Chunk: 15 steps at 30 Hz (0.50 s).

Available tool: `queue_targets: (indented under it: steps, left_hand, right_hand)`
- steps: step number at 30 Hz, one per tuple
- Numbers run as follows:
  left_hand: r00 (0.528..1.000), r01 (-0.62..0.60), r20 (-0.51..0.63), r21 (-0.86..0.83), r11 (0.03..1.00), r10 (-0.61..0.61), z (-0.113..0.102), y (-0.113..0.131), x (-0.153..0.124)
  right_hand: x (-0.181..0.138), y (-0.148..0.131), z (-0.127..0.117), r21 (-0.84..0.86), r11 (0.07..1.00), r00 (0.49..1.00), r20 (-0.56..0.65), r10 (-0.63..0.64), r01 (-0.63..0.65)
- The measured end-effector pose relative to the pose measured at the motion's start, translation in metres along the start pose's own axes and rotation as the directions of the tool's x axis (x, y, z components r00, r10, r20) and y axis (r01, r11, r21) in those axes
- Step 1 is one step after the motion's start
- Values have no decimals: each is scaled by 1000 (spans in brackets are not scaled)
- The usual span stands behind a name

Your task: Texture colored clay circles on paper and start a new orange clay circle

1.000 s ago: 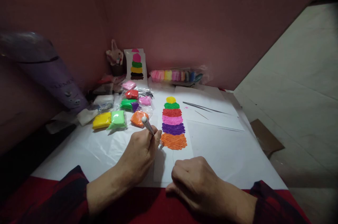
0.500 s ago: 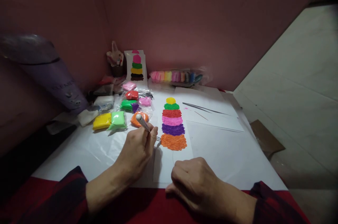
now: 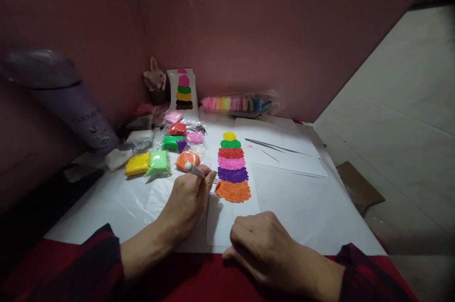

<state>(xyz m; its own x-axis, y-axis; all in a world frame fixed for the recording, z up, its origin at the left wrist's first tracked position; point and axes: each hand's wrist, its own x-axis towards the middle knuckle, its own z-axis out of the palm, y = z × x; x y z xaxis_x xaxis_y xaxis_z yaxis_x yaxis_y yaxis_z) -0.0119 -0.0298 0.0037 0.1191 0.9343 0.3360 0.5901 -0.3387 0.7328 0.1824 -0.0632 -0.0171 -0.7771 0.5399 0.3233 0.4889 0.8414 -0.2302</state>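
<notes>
My left hand (image 3: 190,197) is closed in a pinch around a light-handled tool (image 3: 194,170) with thin metal prongs. Its tip meets the left edge of the orange clay layer (image 3: 233,191). That layer is the lowest of a tapering stack of textured clay bands on a white sheet (image 3: 222,226): purple (image 3: 232,175), pink (image 3: 231,163), red, green and a yellow top (image 3: 229,136). Curled at the sheet's bottom edge is my right hand (image 3: 265,247), its fingers folded under; whatever lies inside them is hidden.
Bagged clay pieces, including yellow (image 3: 137,164), light green (image 3: 158,163) and orange (image 3: 187,160), lie to the left. Tweezers (image 3: 273,144) and a thin stick (image 3: 270,155) rest on paper at right. A purple bottle (image 3: 83,112), picture cards (image 3: 184,91) and a clay pack (image 3: 236,104) stand behind.
My left hand has shifted slightly right and up, bringing the tool's prongs over the upper left edge of the orange layer. My right hand has stayed nearly still.
</notes>
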Motion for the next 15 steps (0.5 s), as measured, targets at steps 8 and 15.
queue_targets:
  steps: [8,15]
  left_hand:
    - [1000,0,15,0,1000,0,0,-2,1]
    - [1000,-16,-12,8,1000,16,2,-4,4]
  right_hand:
    - [0,0,-1,0,1000,1000,-2,3,-3]
    - [0,-1,-1,7,1000,1000,5,6,-6]
